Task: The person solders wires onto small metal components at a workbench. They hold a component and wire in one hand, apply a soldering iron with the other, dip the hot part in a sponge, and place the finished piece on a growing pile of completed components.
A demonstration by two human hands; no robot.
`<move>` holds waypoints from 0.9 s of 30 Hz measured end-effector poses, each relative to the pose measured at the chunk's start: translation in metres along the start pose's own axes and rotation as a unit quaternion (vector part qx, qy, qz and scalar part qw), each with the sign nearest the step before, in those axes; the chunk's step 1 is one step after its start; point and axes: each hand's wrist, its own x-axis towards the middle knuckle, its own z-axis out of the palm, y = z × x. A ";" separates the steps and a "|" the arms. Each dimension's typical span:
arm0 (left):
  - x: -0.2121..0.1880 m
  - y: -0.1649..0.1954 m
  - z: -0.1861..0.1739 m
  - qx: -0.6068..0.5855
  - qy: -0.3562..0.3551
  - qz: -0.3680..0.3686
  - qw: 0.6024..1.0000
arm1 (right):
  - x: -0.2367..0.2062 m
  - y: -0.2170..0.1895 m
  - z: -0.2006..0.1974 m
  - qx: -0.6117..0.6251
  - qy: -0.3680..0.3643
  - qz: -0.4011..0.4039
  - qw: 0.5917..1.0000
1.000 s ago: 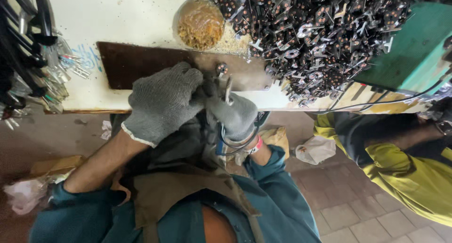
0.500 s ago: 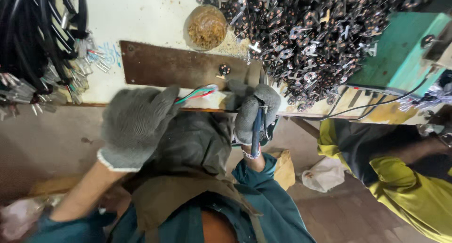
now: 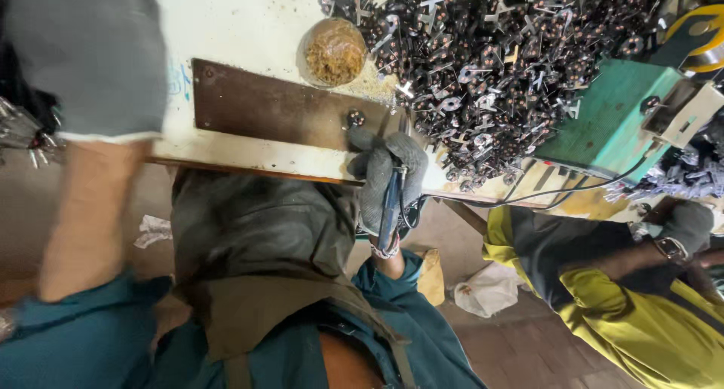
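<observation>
Here, nearest to me, my lap is covered by a dark apron (image 3: 256, 231) over teal sleeves. My right hand (image 3: 388, 174), in a grey knit glove, sits at the near edge of the workbench (image 3: 226, 27) with its fingers closed around a slim blue-handled tool (image 3: 390, 208), the handle running down toward my wrist and the tip up at the bench edge. My left hand (image 3: 90, 53), also gloved, is raised close to the camera at the far left, blurred; I cannot tell whether it grips anything.

Just beyond the right hand, a rusty brown metal plate (image 3: 279, 106) lies along the near edge, with a small round metal part (image 3: 354, 118) on its right end, close to my fingertips. Behind the plate stands a round bowl of brownish bits (image 3: 335, 52). Further back, toward the far right corner, spreads a big heap of dark metal parts (image 3: 490, 57), beside a green machine (image 3: 607, 117). At the right, a co-worker in a yellow sleeve (image 3: 626, 313) sits near.
</observation>
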 end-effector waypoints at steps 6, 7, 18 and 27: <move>-0.046 -0.024 -0.022 0.036 -0.073 -0.050 0.995 | 0.003 0.011 0.008 -0.015 -0.005 -0.083 0.996; -0.051 -0.012 -0.029 0.033 -0.141 -0.056 0.988 | 0.003 0.009 0.008 -0.058 -0.007 -0.140 0.988; -0.113 0.035 0.001 -0.379 -0.398 -0.103 0.829 | -0.032 -0.026 0.023 -0.041 -0.004 0.117 0.992; -0.116 0.032 0.012 -0.285 -0.329 -0.177 0.883 | -0.008 0.009 0.000 0.053 -0.107 -0.015 0.993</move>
